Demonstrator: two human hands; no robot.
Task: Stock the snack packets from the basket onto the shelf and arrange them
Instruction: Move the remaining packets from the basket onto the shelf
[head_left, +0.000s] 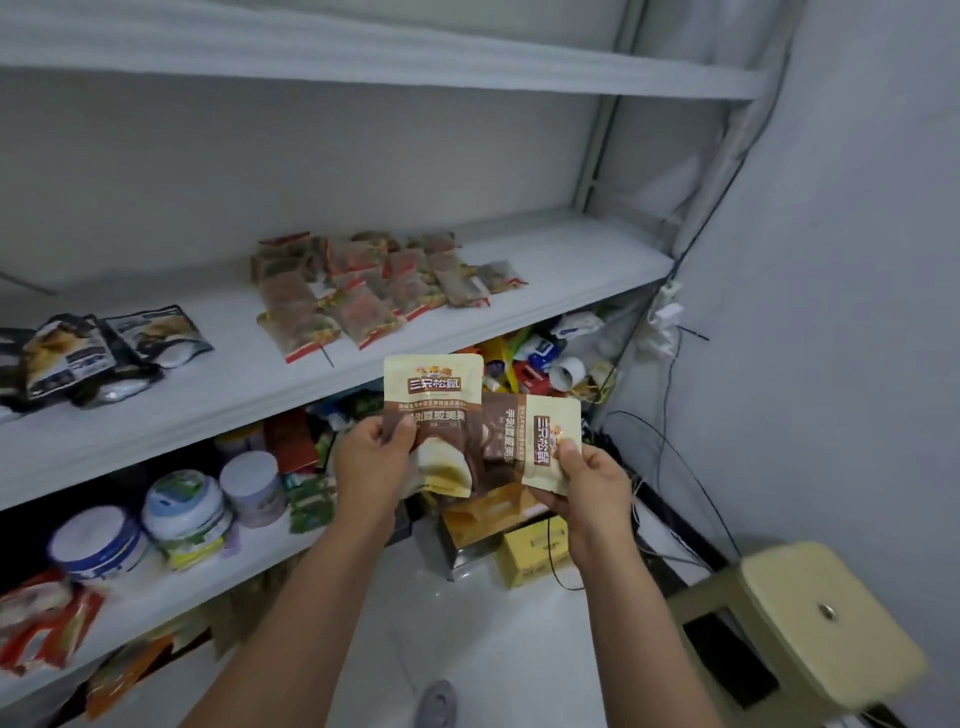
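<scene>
**A:** White metal shelving (571, 260) fills the wall. What lies on its middle board?

**B:** At twelve o'clock from the hands there is a spread heap of clear, red-edged snack packets (363, 291). At ten o'clock, glossy black pouches (104, 353) overlap one another.

**A:** And the hands?

**B:** The left hand (371, 462) grips an upright cream-and-brown foil packet (434, 410) by its lower left corner, thumb on the front. The right hand (592, 483) pinches a second matching packet (540, 441), turned sideways, by its cream end. The two packets overlap in the air, in front of the shelving and below the middle board's edge.

**A:** Any writing?

**B:** A brown band on each reads 三只松鼠, next to small cartoon figures. The line under it on the upright one includes 夏威夷果; the finer print is too small to read.

**A:** Containers lower down?

**B:** At eight o'clock, round lidded tubs stand on the lower board: a blue-banded white tub (98, 540), a green-labelled tub (187, 509) and a pale plain tub (252, 486), all with their contents hidden. At six o'clock sits a yellow cardboard box (535, 558), and at four o'clock a beige plastic stool (810, 613).
</scene>
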